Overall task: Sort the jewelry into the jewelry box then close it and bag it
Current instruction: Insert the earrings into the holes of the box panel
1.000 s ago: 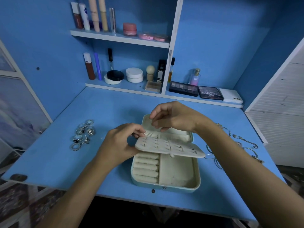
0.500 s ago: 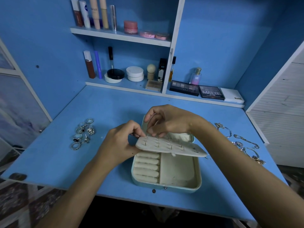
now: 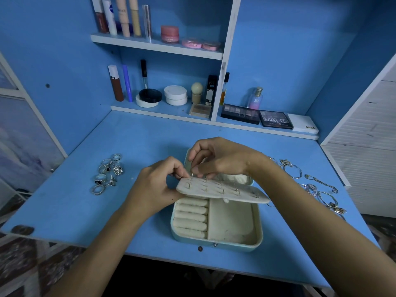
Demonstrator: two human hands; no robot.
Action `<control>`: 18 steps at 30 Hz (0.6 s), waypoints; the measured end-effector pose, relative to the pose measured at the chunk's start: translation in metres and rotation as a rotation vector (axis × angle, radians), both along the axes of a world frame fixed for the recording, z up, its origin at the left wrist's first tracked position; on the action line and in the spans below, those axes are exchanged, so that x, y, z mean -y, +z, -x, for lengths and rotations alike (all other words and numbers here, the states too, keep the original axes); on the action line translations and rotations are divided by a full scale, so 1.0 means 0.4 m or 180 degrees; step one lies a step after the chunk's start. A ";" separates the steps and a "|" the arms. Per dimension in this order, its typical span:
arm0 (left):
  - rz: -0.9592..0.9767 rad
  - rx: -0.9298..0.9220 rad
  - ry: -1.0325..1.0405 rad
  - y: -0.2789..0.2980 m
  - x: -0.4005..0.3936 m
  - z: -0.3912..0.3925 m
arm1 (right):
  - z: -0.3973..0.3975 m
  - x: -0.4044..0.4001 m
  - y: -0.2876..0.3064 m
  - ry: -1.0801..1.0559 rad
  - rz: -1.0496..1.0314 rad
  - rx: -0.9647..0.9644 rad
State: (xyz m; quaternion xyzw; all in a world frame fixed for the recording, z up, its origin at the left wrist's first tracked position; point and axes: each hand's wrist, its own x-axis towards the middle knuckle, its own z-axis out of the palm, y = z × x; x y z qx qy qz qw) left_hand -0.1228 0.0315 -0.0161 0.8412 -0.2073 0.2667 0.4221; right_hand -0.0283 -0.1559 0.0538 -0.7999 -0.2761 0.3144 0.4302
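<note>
Right hand [image 3: 222,159] pinches a stud [image 3: 192,176] at the panel's [image 3: 222,189] far-left corner; left hand [image 3: 156,185] grips that corner right beside it.

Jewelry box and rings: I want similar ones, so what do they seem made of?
Jewelry box: likely faux leather, pale teal smooth shell; cream lining looks matte, velvety, with padded rolls. Rings: silvery metal, judging by bright glints; some carry dark stones.

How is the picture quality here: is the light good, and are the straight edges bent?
Head view: light is dim with a blue cast; the shelf edges and side walls bow from the wide lens; the jewelry box and rings stay fairly sharp.
</note>
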 end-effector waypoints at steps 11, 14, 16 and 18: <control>-0.0003 -0.0035 0.0061 -0.002 -0.001 -0.002 | -0.001 -0.003 0.004 0.0128 0.0145 0.0138; 0.0003 -0.0042 0.0069 -0.002 0.000 -0.001 | 0.000 -0.004 0.004 0.0177 0.0201 0.0166; 0.0001 -0.0023 0.0056 -0.003 0.000 -0.002 | 0.003 -0.006 0.007 0.0205 0.0235 0.0193; -0.0015 0.0002 0.0043 -0.004 0.000 -0.003 | 0.004 -0.006 0.012 0.0214 0.0261 0.0194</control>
